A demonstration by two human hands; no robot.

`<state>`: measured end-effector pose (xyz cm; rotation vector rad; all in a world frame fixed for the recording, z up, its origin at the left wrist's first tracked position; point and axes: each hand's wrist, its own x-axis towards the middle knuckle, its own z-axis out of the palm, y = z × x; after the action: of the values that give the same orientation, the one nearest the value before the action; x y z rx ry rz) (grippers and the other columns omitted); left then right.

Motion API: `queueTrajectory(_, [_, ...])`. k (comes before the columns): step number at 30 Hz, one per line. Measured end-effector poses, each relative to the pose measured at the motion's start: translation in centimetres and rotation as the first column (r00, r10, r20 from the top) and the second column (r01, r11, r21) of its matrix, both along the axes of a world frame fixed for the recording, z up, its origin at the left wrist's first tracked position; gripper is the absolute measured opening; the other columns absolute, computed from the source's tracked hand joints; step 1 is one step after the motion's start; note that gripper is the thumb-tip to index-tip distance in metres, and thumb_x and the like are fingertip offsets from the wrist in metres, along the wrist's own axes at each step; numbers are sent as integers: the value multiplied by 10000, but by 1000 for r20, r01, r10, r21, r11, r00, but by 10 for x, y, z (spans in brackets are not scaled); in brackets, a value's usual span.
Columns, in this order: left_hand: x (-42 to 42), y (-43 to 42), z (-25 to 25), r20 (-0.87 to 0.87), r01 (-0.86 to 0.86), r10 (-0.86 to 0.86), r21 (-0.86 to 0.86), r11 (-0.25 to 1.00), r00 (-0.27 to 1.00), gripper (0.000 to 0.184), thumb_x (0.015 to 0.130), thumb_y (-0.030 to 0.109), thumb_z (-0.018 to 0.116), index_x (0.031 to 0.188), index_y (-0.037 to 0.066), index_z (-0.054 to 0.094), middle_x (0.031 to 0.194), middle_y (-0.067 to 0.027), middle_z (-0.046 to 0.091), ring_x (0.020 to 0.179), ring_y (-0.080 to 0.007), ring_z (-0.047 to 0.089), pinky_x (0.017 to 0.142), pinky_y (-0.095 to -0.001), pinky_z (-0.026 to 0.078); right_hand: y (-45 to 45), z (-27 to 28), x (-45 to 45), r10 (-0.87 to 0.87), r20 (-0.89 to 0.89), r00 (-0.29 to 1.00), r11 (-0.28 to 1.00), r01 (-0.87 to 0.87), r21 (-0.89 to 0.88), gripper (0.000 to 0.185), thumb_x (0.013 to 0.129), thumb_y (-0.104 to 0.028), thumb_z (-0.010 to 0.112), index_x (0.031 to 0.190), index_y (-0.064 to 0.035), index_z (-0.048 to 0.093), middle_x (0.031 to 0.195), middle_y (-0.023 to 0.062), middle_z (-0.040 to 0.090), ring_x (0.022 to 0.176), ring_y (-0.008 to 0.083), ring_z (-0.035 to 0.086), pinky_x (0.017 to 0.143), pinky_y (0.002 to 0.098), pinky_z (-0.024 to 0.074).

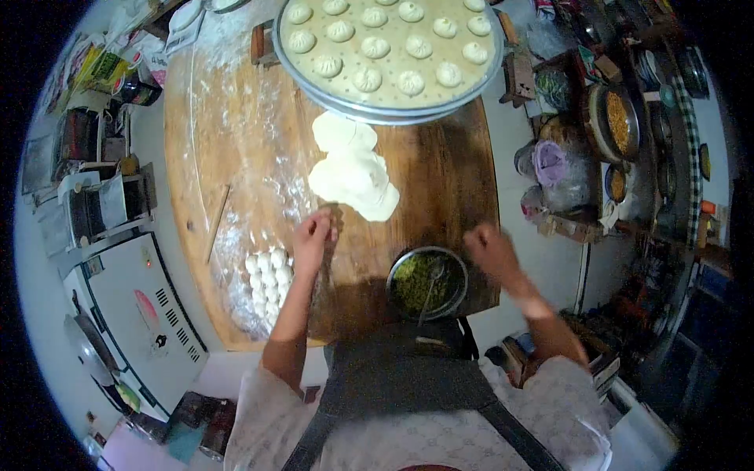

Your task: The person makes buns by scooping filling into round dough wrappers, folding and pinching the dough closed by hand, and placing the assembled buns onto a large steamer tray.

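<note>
My left hand (316,228) is just below the flat, round dough wrappers (353,182), its fingers curled in; what they hold, if anything, is hidden. The pale wrappers lie overlapping in a loose pile mid-table. My right hand (493,250) is over the table's right edge, smeared by motion, so its fingers are unclear. Beside it stands a metal bowl (394,271) of chopped green filling (412,284) with a spoon (430,297) leaning in it. Left of my left forearm, several small dough pieces (269,281) sit in rows.
A large round steamer tray (393,55) with several pleated buns (375,48) stands at the table's far end. A thin rolling pin (217,224) lies on the floured left side of the wooden table (440,180). Loaded shelves (620,157) line the right; a white appliance (137,314) stands left.
</note>
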<state>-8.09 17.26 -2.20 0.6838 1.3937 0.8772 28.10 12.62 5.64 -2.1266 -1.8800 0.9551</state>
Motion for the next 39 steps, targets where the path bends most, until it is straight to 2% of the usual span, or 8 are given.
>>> queueTrajectory(10, [25, 90, -14, -730, 663, -269, 321, 677, 628, 341, 861, 238, 638, 1128, 26, 631, 1058, -175, 622, 918, -275, 628, 804, -344, 505, -211, -33, -88, -411, 32, 911, 876, 404, -263, 481, 836, -456, 645, 867, 11, 530, 753, 206, 594, 728, 393, 599, 654, 490, 469])
queueTrajectory(19, [60, 93, -53, -976, 772, 140, 219, 597, 168, 326, 760, 302, 706, 813, -14, 643, 820, -219, 645, 831, -362, 612, 738, -451, 496, -243, -118, -118, -586, -162, 794, 809, 560, -178, 377, 781, -188, 752, 804, -28, 412, 654, 117, 546, 569, 239, 609, 503, 363, 478])
queueTrajectory(23, [75, 93, -31, -936, 556, -63, 150, 818, 346, 314, 695, 281, 735, 730, -17, 645, 763, -217, 648, 784, -375, 619, 709, -455, 491, -221, -81, -122, -866, -364, 344, 496, 685, -533, 371, 802, -121, 721, 814, -56, 356, 639, 102, 555, 507, 181, 606, 419, 303, 475])
queueTrajectory(27, [87, 79, -18, -856, 674, -42, 374, 637, 515, 250, 715, 193, 697, 813, -22, 618, 765, -200, 638, 703, -333, 619, 639, -417, 472, -224, -86, -105, -829, -440, 345, 539, 703, -465, 285, 817, -146, 688, 801, -35, 426, 628, 122, 574, 499, 216, 603, 457, 348, 488])
queueTrajectory(28, [88, 71, -9, -855, 678, -50, 372, 634, 517, 250, 715, 193, 697, 813, -22, 618, 765, -200, 638, 703, -333, 619, 639, -417, 472, -222, -94, -100, -620, -327, 713, 781, 601, -170, 271, 818, -189, 685, 785, -25, 471, 643, 138, 587, 519, 252, 611, 486, 379, 494])
queueTrajectory(32, [79, 17, -2, 148, 207, -237, 190, 960, 960, 259, 802, 67, 533, 1043, -11, 589, 1002, -115, 637, 874, -248, 632, 798, -373, 512, -214, -54, -107, -349, 109, 931, 922, 362, -137, 316, 802, -305, 685, 754, -9, 584, 706, 175, 610, 616, 348, 628, 574, 456, 501])
queueTrajectory(34, [77, -19, 19, 640, 67, 42, -144, 987, 767, 417, 846, 98, 505, 1242, -30, 485, 1204, -172, 582, 1095, -316, 581, 961, -468, 463, -212, -59, -113, -343, 122, 931, 932, 354, -81, 324, 804, -315, 682, 760, -9, 585, 707, 181, 613, 646, 361, 632, 580, 471, 500])
queueTrajectory(39, [35, -108, -10, 821, 198, 217, -367, 909, 528, 483, 907, 178, 443, 1345, -21, 409, 1325, -185, 514, 1213, -356, 501, 1061, -519, 359, -206, -68, -119, -350, 135, 927, 937, 348, 33, 339, 823, -342, 651, 799, -8, 595, 740, 197, 623, 674, 386, 635, 605, 501, 501])
